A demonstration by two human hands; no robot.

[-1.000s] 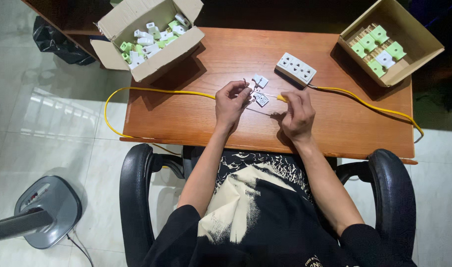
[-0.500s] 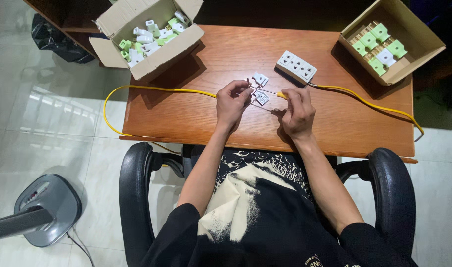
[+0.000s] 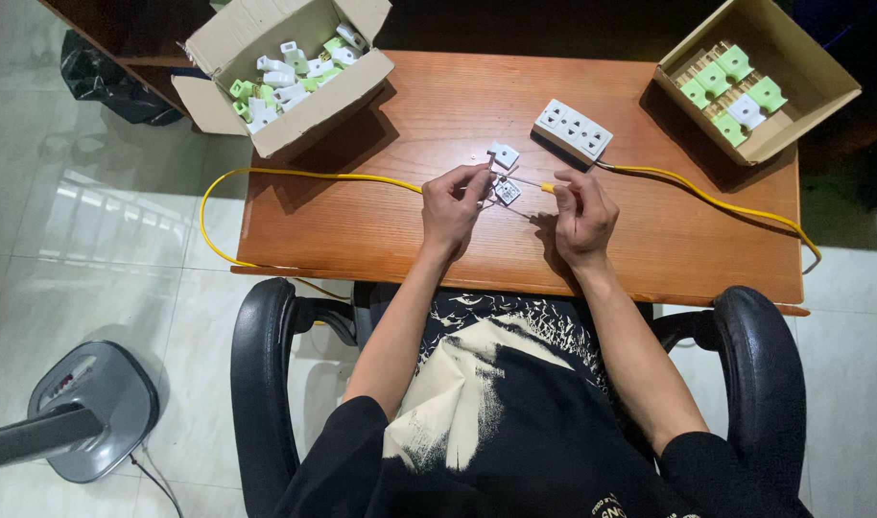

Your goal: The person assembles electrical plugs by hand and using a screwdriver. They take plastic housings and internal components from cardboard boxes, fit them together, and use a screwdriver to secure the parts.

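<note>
At the middle of a brown wooden desk (image 3: 362, 221), my left hand (image 3: 453, 206) pinches a small white plug part (image 3: 507, 191). My right hand (image 3: 582, 216) grips a thin screwdriver (image 3: 533, 183) with a yellow handle, its shaft pointing left at that part. A second small white part (image 3: 503, 153) lies on the desk just above my hands. A white multi-socket strip (image 3: 572, 130) sits beyond my right hand, with a yellow cable (image 3: 707, 200) running off to the right.
An open cardboard box (image 3: 314, 96) of white and green parts stands at the desk's back left. Another box (image 3: 794, 120) with green and white pieces is at the back right. A yellow cable (image 3: 266, 175) loops off the left edge. A fan base (image 3: 93, 408) stands on the floor.
My hands have stayed together at the desk's middle; the screwdriver shaft now points more level at the white part. Little else has moved.
</note>
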